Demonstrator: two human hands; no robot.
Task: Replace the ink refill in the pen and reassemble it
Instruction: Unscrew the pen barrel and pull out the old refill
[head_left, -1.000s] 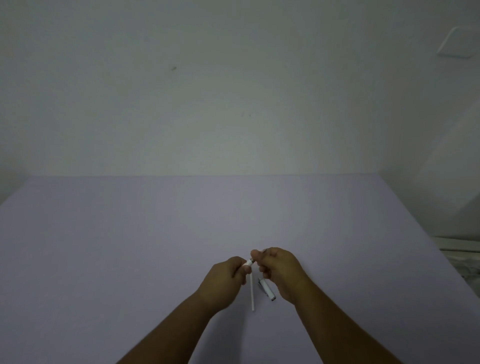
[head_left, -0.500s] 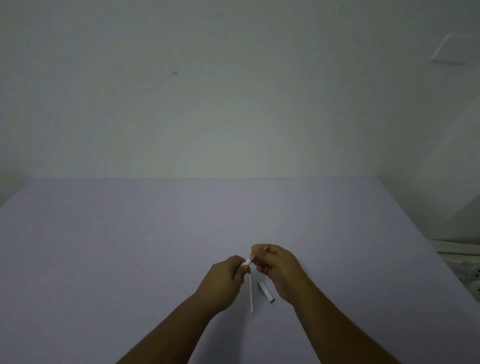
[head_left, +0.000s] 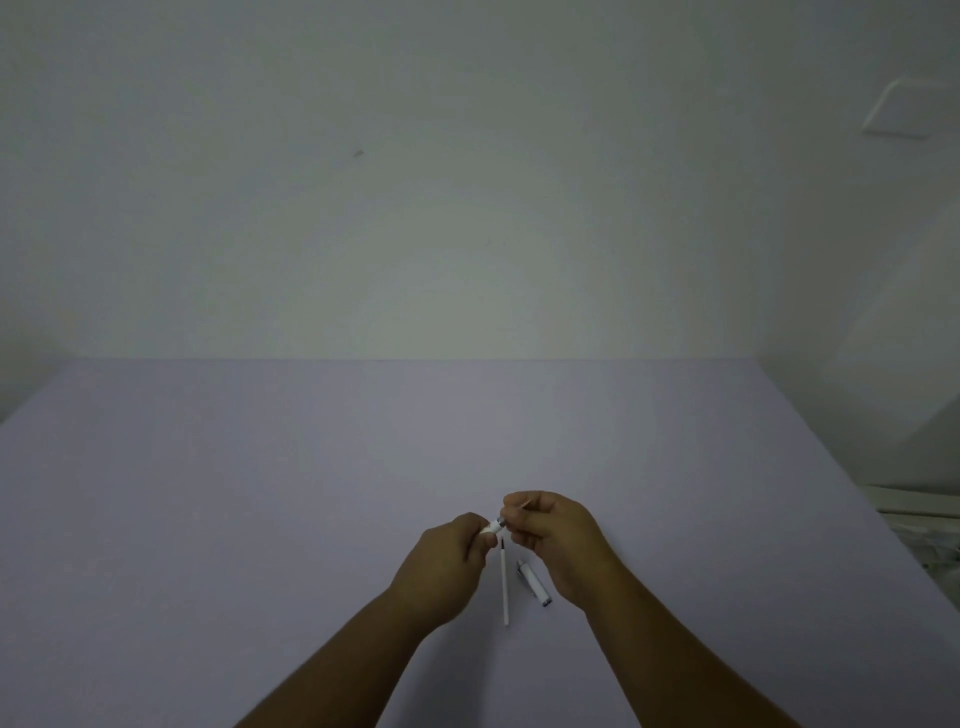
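My left hand grips the white pen barrel, of which only the open end with a grey ring shows past my fingers. My right hand pinches the pen's front tip piece, held just off the barrel's end. On the lilac table between my wrists lies a thin white ink refill with a dark tip pointing away from me. The white pen cap lies right of it, slanted, partly under my right hand.
A plain pale wall rises behind the table's far edge. A white wall plate sits at the upper right. The table's right edge drops off beside white clutter on the floor.
My hands have drawn slightly apart, so the barrel's grey end now shows between them. The refill and cap on the table have not moved.
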